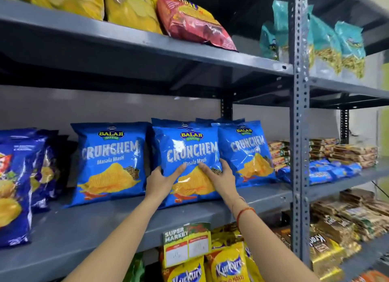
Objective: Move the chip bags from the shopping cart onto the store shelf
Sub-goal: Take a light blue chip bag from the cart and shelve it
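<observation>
Two bare forearms reach up and away from the camera, the right one with a red thread (245,213) tied at the wrist, passing over a price tag (187,244) clipped to the shelf edge and the yellow snack packs (228,265) on the level below. Farther in, the left hand (161,179) and right hand (219,177) press on the lower half of a blue chip bag (186,161), one at each side, fingers spread and curved loosely around its puffed front with the thumbs angled toward the middle; neither hand is clenched, which suits a light, air-filled pack that would crumple under a tight squeeze. That bag stands upright on the grey shelf (88,225), its base on the board, so the two-sided hold looks meant to square it up and keep it facing outward rather than to carry it. It sits between two matching bags, the left bag (109,161) just apart and the right bag (246,153) touching or overlapping its edge, with more blue packs visible behind, forming a neat row. Beyond, the shelf above (147,44) carries yellow and red bags. No shopping cart is in view.
</observation>
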